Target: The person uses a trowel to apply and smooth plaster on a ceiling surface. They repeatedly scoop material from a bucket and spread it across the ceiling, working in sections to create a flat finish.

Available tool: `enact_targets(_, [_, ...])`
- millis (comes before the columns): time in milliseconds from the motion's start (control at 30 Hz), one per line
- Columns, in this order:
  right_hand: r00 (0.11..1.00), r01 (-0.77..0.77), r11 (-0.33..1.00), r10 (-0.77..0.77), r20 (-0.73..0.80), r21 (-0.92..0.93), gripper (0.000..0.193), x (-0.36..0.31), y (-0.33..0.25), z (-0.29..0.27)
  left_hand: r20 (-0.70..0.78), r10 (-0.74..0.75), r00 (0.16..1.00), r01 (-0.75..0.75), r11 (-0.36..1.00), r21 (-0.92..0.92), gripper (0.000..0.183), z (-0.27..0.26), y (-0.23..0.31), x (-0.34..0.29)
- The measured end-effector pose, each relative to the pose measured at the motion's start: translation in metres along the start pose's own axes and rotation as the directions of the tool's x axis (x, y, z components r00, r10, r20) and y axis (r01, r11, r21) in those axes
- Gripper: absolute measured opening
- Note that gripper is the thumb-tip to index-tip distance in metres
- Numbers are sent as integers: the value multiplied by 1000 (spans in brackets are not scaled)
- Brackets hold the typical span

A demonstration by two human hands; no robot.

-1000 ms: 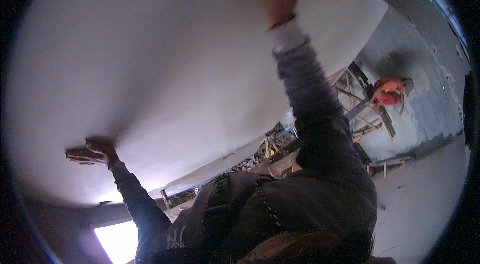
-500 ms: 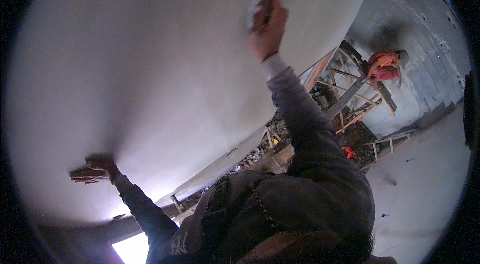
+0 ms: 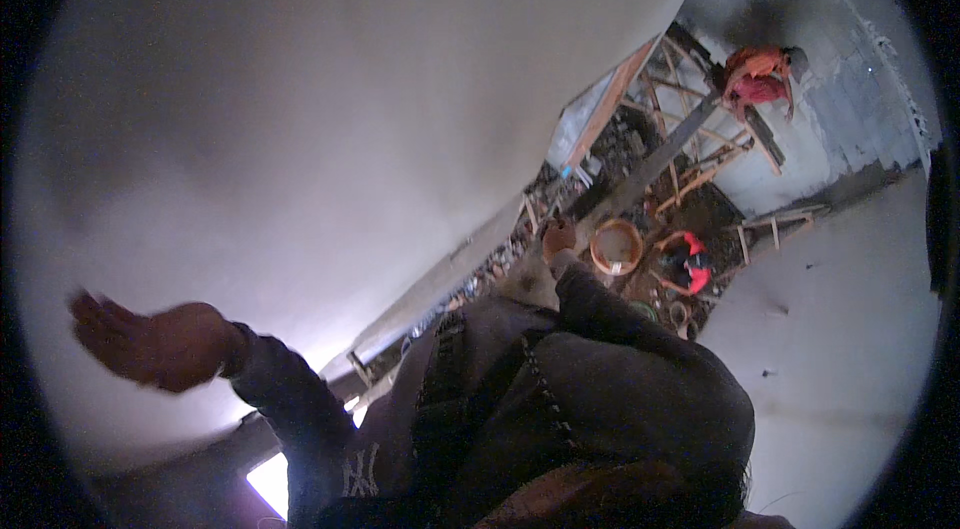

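A smooth, pale plastered wall [image 3: 330, 99] fills the left and upper part of the head view. My left hand [image 3: 160, 344] is raised in front of it at the lower left, open, fingers stretched and a little blurred. Whether it touches the wall I cannot tell. Farther right and lower, my right hand [image 3: 559, 241] is small and closed, in front of my body and over the floor. The earlier frame shows a pale, flat-bladed trowel in it; its blade is now hidden or too dark to make out.
A co-worker in orange [image 3: 755, 79] crouches on wooden scaffolding [image 3: 690, 134] at the upper right. Below, another person in red [image 3: 692, 264] bends beside a round orange-rimmed tub [image 3: 617, 247]. Rubble [image 3: 490, 279] lies along the wall's foot. A bright opening [image 3: 270, 484] shows at the lower left.
My right hand has dropped from high on the wall to in front of my body. My left hand has moved left and appears larger. The tub and the red-clad person have come into view.
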State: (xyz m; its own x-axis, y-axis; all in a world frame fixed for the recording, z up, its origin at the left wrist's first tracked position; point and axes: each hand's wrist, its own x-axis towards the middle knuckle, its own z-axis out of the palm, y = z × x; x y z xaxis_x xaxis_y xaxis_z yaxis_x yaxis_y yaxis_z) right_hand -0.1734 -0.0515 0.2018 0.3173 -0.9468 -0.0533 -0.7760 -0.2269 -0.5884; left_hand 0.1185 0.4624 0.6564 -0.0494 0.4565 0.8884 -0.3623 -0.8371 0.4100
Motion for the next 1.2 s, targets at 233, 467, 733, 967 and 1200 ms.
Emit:
enact_targets(233, [919, 156, 890, 28, 393, -428, 39, -53, 158, -20, -158, 250, 955, -276, 946, -171, 87, 1, 38, 30])
enact_targets(467, [881, 224, 858, 24, 472, -462, 38, -108, 295, 28, -123, 329, 936, -349, 912, -217, 85, 7, 70, 15])
enact_targets(733, [731, 322, 821, 101, 675, -471, 24, -131, 239, 51, -120, 431, 895, -446, 881, -161, 83, 1, 96, 12])
enact_targets(967, [924, -240, 970, 215, 316, 43, 33, -68, 204, 19, -32, 367, 930, -368, 925, -97, 81, 11, 89, 5])
enact_targets(1200, [912, 409, 554, -215, -350, 725, 49, 138, -108, -157, 33, 326, 945, -324, 945, -52, 79, 14, 97, 6])
